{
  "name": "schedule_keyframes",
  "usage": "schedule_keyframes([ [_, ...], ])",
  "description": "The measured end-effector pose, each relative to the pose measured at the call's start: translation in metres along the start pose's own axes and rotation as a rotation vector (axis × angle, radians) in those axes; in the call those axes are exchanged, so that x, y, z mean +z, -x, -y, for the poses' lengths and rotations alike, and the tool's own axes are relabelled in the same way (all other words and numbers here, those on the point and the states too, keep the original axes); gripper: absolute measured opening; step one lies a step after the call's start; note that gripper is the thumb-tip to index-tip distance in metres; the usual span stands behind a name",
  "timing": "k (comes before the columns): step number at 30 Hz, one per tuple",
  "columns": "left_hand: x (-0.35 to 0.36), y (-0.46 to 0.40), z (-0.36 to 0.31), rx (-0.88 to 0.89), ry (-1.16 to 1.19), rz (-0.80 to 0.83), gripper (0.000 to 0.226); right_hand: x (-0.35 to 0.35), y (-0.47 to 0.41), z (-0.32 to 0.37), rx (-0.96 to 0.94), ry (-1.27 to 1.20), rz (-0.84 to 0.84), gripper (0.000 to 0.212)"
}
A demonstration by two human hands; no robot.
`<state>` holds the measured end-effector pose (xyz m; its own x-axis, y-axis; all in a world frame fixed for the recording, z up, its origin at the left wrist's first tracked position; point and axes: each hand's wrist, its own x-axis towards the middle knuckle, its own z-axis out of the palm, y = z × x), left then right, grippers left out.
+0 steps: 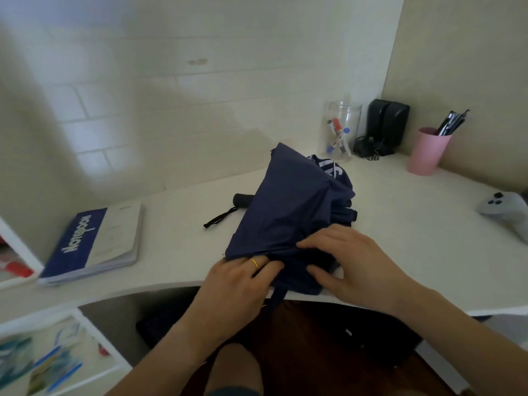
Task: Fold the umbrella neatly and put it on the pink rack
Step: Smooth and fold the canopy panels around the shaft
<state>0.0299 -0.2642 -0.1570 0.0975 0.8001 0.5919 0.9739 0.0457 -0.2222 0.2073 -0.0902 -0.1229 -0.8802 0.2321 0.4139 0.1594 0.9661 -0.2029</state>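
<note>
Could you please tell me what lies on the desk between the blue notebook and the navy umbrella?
In the head view, the umbrella's black handle and black wrist strap lie between the blue notebook and navy fabric umbrella.

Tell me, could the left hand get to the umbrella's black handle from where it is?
Probably yes. The handle sticks out left of the blue fabric, and the bare desk between it and the left hand looks free. The notebook lies off to the side.

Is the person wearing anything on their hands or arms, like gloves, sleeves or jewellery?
No gloves and no sleeves in view: both forearms are bare. The left hand has a thin gold ring on one finger. The right hand wears nothing visible, no watch or bracelet.
</note>
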Motion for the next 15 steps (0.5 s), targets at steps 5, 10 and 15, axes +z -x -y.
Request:
schedule_keyframes([
  [5, -0.013, 0.032, -0.019, 0.091, -0.035, -0.114, 0.02, 0.018, 0.019, 0.011, -0.001, 0.023, 0.05, 0.049],
  [10, -0.013, 0.038, -0.027, 0.153, -0.068, -0.239, 0.03, 0.025, 0.028, 0.015, 0.002, 0.038, 0.077, 0.068],
  [15, 0.005, 0.032, -0.004, -0.05, -0.024, 0.122, 0.063, 0.026, 0.029, 0.01, -0.013, 0.06, 0.098, 0.061],
])
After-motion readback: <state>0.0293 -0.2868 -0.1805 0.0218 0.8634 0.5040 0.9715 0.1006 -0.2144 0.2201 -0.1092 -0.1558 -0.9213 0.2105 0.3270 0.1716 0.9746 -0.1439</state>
